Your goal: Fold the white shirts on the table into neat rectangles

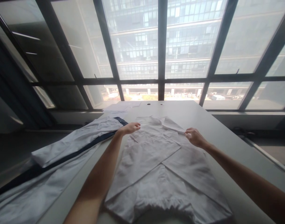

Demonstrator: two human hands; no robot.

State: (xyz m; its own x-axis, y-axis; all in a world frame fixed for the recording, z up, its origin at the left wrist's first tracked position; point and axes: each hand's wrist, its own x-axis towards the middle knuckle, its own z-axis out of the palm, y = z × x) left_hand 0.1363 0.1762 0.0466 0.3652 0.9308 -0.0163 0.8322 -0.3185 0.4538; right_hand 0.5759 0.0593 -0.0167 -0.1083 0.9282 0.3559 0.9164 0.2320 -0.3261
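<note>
A white garment (161, 161) lies spread flat on the white table, with parts of it folded across its middle. Its near edge is gathered, as if elastic, and curves inward. At the far left side, my left hand (132, 127) is closed in a pinch at the cloth's edge. My right hand (194, 137) pinches a folded flap on the far right side, pulling it into a straight edge. Both arms reach forward on either side of the garment. The exact kind of garment cannot be told.
White and dark blue clothes (79, 143) are heaped along the table's left edge and hang over it. White paper sheets (119, 106) lie at the far left of the white table (226, 155). Two small holes sit near its far end. Large windows (137, 37) stand beyond.
</note>
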